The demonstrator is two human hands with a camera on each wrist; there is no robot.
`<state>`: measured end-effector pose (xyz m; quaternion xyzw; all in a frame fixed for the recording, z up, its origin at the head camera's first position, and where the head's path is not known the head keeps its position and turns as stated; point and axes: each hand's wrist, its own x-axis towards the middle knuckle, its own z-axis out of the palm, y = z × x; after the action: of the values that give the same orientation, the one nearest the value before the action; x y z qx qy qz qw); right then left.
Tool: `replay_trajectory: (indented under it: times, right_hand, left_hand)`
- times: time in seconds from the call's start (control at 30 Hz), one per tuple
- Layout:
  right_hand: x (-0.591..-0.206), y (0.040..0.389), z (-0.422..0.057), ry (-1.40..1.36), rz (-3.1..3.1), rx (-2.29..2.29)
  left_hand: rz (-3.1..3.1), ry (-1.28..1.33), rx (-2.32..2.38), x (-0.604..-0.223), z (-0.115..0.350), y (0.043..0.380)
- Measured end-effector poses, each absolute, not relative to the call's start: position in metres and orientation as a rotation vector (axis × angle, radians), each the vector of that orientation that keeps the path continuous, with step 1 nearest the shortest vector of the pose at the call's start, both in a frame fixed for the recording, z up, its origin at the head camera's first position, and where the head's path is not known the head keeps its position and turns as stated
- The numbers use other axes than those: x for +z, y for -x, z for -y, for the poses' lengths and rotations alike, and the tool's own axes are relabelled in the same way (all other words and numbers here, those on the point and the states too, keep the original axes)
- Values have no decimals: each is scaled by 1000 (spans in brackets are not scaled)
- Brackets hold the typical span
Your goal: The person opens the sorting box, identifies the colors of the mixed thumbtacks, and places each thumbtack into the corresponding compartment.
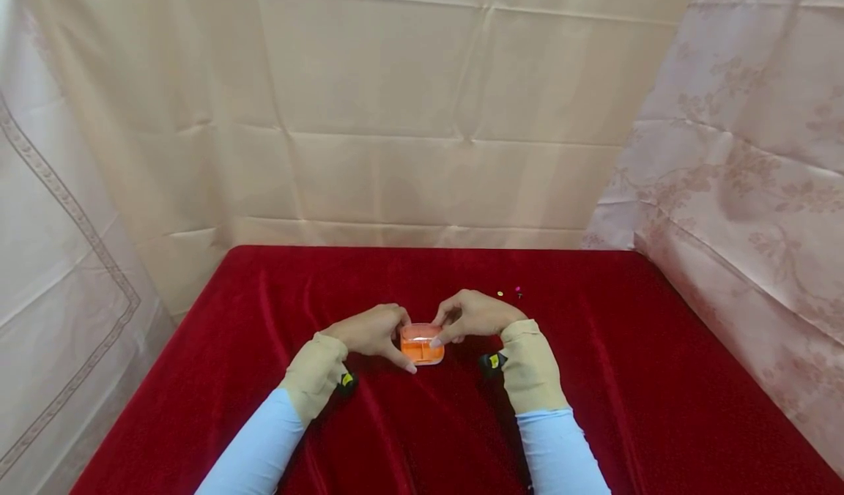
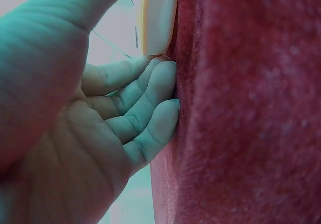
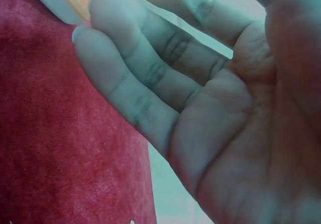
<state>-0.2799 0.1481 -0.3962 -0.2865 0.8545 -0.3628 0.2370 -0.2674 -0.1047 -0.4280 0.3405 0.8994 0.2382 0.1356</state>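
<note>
A small orange box (image 1: 422, 351) with a clear, shiny upper part and a divider inside sits on the red cloth between both hands. My left hand (image 1: 377, 332) holds it from the left, the thumb along the near left corner and the fingers at its far left side. From the right, my right hand (image 1: 476, 314) pinches the box, thumb over its right part and index finger at the far right corner. Only an edge of the box (image 2: 159, 20) shows in the left wrist view, by the fingertips. In the right wrist view a corner of the box (image 3: 75, 0) appears beyond the curled fingers.
Beyond the right hand lie a tiny yellow piece (image 1: 500, 293) and a tiny magenta piece (image 1: 518, 288), with a small dark bit beside it. Red velvet cloth (image 1: 264, 378) covers the table. Pale curtains (image 1: 395, 114) hang behind and at both sides.
</note>
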Motion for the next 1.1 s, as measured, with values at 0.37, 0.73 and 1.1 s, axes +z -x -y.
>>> replay_trajectory:
  times: [0.37,0.73,1.1]
  right_hand:
    - [-396,282,-148,784,-2380,-970]
    - [-391,280,-150,798,-2407,-1012]
    - [-396,282,-151,785,-2394,-1081]
  left_hand:
    - [-2602,-963,714,-426,107,268]
    - [-2632,-1000,661,-427,106,269]
    - [-2614,-958,682,-428,107,268]
